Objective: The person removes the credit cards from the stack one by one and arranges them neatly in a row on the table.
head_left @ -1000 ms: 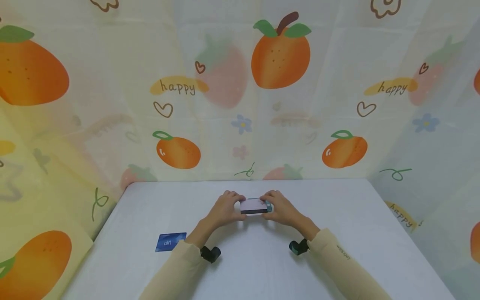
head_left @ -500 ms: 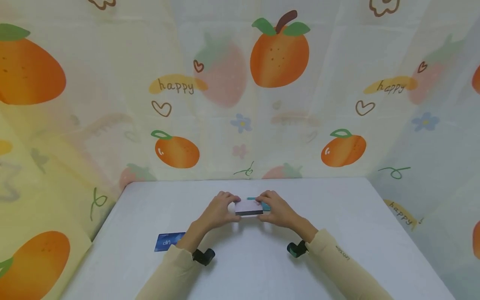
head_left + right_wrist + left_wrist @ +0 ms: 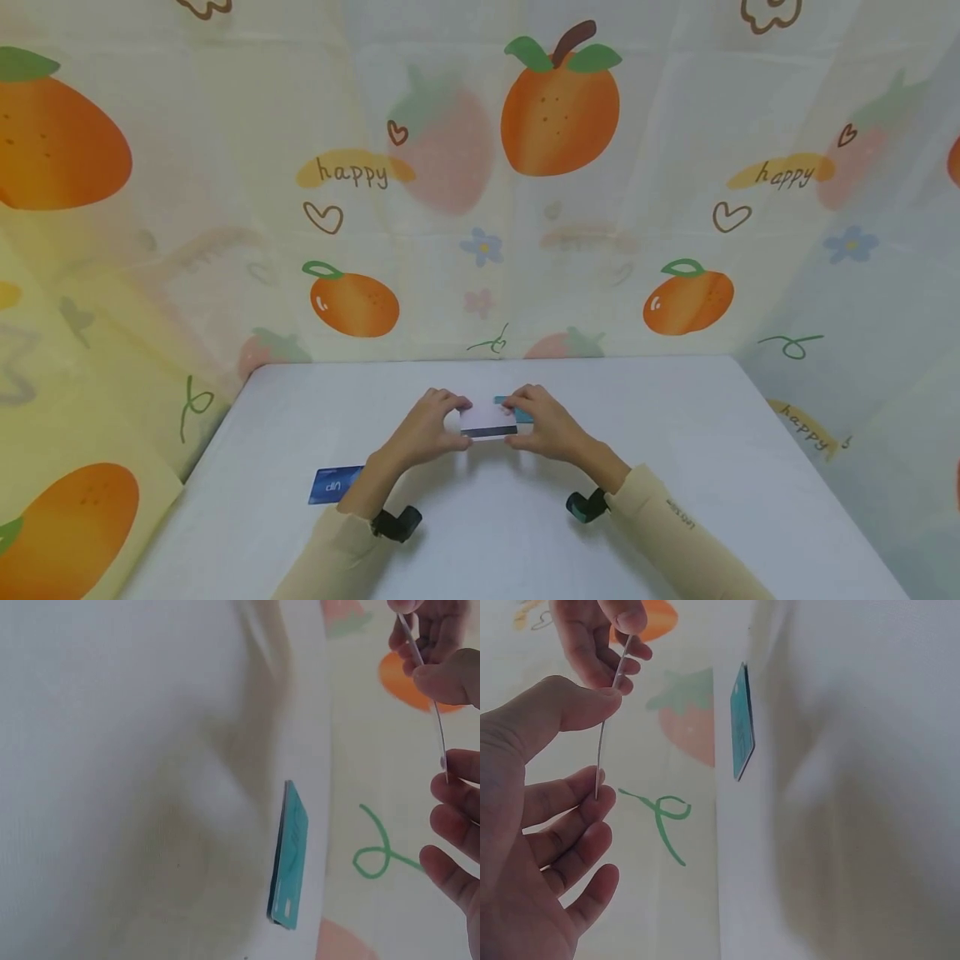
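Note:
Both hands hold a pale card with a dark stripe (image 3: pixel 487 417) between them, raised above the table. My left hand (image 3: pixel 431 429) pinches its left end between thumb and fingertips. At the opposite end, my right hand (image 3: pixel 551 425) pinches it the same way. Edge-on, the card shows as a thin line in both wrist views. A teal card (image 3: pixel 294 859) lies on the table behind, with a darker layer under it; in the head view the right hand and the pale card partly cover it.
A blue card marked VIP (image 3: pixel 333 485) lies on the white table (image 3: pixel 495 533) at the left, partly hidden by the left forearm. A fruit-patterned curtain (image 3: pixel 480 283) closes off the back and sides of the table.
Both hands have shifted left and slightly nearer with the pale card, the left hand more than the right. More of the teal card now shows behind them.

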{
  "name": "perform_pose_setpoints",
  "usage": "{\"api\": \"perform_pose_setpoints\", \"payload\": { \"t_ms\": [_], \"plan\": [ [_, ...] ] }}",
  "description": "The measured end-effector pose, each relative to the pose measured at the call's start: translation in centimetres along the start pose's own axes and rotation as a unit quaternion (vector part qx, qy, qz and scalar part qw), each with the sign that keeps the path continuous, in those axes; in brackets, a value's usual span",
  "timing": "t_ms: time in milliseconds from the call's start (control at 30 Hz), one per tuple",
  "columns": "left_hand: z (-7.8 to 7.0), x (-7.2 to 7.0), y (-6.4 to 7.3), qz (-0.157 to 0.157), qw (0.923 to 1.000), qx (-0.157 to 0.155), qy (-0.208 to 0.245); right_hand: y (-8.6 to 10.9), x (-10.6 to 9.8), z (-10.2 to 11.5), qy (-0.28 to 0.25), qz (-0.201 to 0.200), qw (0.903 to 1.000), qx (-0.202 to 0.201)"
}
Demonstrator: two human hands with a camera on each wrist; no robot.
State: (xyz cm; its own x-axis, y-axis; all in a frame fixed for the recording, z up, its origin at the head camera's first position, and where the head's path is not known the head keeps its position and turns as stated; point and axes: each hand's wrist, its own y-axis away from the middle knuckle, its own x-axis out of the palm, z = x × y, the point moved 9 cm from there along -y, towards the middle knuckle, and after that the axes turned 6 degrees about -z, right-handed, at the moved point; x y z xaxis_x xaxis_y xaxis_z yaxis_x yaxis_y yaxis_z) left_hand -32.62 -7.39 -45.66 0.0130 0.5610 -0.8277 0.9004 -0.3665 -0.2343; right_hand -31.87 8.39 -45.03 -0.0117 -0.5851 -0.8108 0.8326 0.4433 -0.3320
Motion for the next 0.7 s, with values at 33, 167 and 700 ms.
{"api": "perform_pose_setpoints", "payload": {
  "t_ms": [33,167,700],
  "plan": [
    [0.0,-0.1,0.1,-0.001,1.0,-0.003,0.004,0.0,0.0,0.2,-0.002,-0.002,1.0,-0.004],
    [0.2,-0.4,0.6,-0.006,0.9998,-0.015,0.008,0.0,0.0,0.8,-0.003,-0.01,0.9997,-0.02],
    [1.1,-0.7,2.0,-0.003,0.9986,-0.051,0.016,0.2,1.3,1.3,0.003,0.003,0.9999,-0.01]
  ]
}}
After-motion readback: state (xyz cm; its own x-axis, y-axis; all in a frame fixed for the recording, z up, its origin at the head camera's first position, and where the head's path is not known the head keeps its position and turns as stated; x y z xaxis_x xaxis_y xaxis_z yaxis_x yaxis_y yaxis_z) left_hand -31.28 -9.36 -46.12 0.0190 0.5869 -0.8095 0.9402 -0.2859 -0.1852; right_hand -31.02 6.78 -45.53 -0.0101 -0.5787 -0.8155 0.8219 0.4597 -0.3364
